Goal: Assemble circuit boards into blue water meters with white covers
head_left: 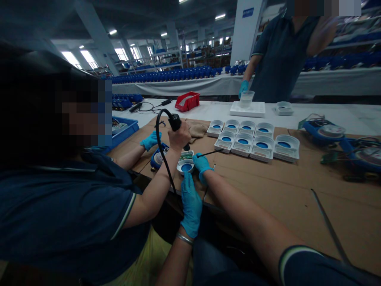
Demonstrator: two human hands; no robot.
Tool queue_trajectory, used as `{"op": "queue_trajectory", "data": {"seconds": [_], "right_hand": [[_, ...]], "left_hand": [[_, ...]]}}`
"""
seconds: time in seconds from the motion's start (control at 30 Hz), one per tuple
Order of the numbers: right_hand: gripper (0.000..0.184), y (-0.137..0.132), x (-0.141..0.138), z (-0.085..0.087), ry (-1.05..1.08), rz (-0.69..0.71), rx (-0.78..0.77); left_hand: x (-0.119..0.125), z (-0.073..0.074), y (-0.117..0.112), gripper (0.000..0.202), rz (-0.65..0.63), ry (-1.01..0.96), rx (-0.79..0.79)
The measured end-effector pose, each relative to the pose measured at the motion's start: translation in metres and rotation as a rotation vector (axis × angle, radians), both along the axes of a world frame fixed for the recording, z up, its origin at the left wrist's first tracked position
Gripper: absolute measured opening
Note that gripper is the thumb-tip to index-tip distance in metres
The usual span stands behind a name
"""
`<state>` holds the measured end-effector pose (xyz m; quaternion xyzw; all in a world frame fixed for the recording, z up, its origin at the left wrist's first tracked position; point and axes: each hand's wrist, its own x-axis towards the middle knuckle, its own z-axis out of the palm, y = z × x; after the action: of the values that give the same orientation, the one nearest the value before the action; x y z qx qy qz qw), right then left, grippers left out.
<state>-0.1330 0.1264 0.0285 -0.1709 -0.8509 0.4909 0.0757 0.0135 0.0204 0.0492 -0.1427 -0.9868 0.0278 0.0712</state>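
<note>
My left hand (191, 203), in a blue glove, reaches up with its fingers stretched out, their tips against the near side of a white plastic housing (179, 168) with a blue round window. My right hand (202, 166), also gloved, is closed at the housing's right side around a thin black stick (212, 152) that points right. A green circuit board (186, 157) shows in the housing's far part. Above it, a co-worker's bare hand (179, 137) holds a black electric screwdriver (175, 122), tip down at the board. The co-worker's gloved hand (151, 140) rests near a blue meter body (156, 159).
Several similar white housings (262, 149) stand in two rows on the cardboard (238, 186). Blue units with wires (327, 131) lie at the right. A red bin (187, 102) and a white tray (253, 110) stand behind. Another person (279, 59) stands across the table.
</note>
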Motion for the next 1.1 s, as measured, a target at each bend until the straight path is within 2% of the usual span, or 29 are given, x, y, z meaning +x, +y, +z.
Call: {"op": "queue_trajectory", "data": {"seconds": [0.07,0.13,0.27,0.37,0.5,0.6,0.83,1.1], "right_hand": [[0.028,0.001,-0.002,0.0,-0.043,0.003,0.019],[0.028,0.002,-0.005,0.0,-0.081,0.012,0.036],[0.029,0.002,-0.007,0.002,-0.131,0.02,0.063],[0.03,0.001,-0.006,0.003,-0.151,0.027,0.081],[0.032,0.0,-0.007,0.005,-0.168,0.047,0.092],[0.033,0.001,-0.007,0.006,-0.17,0.061,0.096],[0.032,0.004,-0.004,0.01,-0.133,0.051,0.1],[0.028,0.016,-0.004,0.019,-0.04,-0.01,0.064]], "left_hand": [[0.002,-0.002,0.004,0.074,0.005,0.013,0.106],[0.001,-0.007,0.005,0.071,-0.028,0.058,0.281],[-0.004,-0.025,-0.001,0.059,-0.17,0.19,0.685],[-0.007,-0.036,-0.004,0.049,-0.182,0.219,0.853],[-0.008,-0.042,-0.005,0.046,-0.135,0.19,0.922],[-0.006,-0.043,-0.006,0.046,-0.169,0.162,0.947],[-0.003,-0.05,-0.005,0.035,-0.24,0.087,0.947],[-0.004,-0.051,-0.005,0.036,-0.265,0.091,0.887]]}}
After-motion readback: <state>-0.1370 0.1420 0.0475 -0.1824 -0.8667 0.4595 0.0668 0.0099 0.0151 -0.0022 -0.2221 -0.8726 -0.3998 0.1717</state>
